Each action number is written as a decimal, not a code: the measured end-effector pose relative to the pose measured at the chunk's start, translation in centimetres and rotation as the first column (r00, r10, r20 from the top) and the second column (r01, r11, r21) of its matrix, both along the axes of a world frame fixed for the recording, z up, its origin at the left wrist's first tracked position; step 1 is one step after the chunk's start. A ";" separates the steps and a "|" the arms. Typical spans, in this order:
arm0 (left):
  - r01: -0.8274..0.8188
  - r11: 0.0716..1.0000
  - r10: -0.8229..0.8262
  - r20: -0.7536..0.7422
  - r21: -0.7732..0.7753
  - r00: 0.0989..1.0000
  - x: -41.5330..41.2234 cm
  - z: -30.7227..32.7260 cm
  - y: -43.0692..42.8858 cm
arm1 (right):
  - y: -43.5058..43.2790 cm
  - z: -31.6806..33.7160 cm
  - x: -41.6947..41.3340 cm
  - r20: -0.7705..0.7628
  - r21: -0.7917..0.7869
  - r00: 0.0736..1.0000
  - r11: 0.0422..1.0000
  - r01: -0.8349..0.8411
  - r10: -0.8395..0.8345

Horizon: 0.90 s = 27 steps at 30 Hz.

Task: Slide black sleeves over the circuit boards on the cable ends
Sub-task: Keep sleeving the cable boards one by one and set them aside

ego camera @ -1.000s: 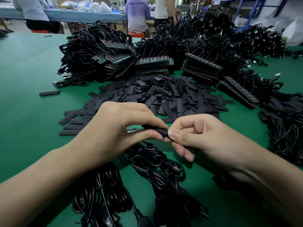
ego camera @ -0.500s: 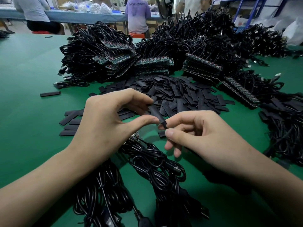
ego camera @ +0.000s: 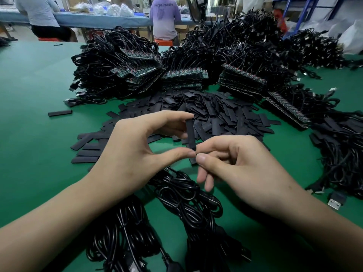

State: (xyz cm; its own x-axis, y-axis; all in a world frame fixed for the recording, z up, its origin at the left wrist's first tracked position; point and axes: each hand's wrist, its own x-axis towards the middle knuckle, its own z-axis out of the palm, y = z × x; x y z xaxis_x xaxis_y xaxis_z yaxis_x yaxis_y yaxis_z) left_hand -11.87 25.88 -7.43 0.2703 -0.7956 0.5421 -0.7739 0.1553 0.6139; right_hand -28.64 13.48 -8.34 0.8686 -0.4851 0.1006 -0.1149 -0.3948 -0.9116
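Black sleeve point(ego camera: 189, 134) stands upright, your left hand point(ego camera: 135, 152) pinching both ends, your right hand point(ego camera: 241, 169) pinching its lower end.

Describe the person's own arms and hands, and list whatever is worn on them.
The left forearm and right forearm are bare to the picture's edge, with no sleeves. The left hand and right hand wear no gloves, rings, watch or wristband. The visible nails are short and unpainted.
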 end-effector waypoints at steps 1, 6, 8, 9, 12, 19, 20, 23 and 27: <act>0.007 1.000 -0.007 0.004 0.002 1.000 0.0 0.0 0.0 | -0.1 -0.1 0.0 0.003 0.014 1.000 1.000 -0.010 0.010; 0.025 1.000 -0.026 -0.024 -0.010 0.999 0.1 -0.2 -0.2 | -0.3 -0.4 0.0 0.027 0.049 0.998 0.998 -0.049 0.048; 0.027 0.999 -0.029 -0.067 -0.028 0.997 0.1 -0.3 -0.2 | -0.3 -0.5 0.0 0.044 0.052 0.998 0.997 -0.049 0.047; 0.028 0.999 -0.030 -0.078 -0.035 0.997 0.2 -0.4 -0.2 | -0.3 -0.5 0.0 0.048 0.056 0.998 0.997 -0.051 0.048; 0.028 0.998 -0.032 -0.086 -0.049 0.996 0.2 -0.5 -0.2 | -0.3 -0.5 -0.1 0.050 0.091 0.998 0.995 -0.046 0.041; 0.023 0.999 -0.023 0.001 -0.024 1.000 -0.2 -0.1 0.0 | -0.3 -0.4 -0.2 0.013 0.117 1.000 0.993 -0.003 0.002; 0.010 1.000 -0.010 0.024 -0.023 1.000 -0.3 0.0 0.1 | -0.4 -0.2 -0.3 -0.009 0.085 1.000 0.996 0.028 -0.027; -0.023 0.998 0.024 0.028 -0.050 0.999 -0.5 0.4 0.2 | -1.3 0.9 -0.9 -0.067 -0.102 0.982 0.980 0.172 -0.179; -0.061 0.997 0.062 0.018 -0.057 0.998 -0.3 0.7 0.4 | -4.2 2.7 -2.8 -0.186 -0.671 0.843 0.692 0.267 -0.506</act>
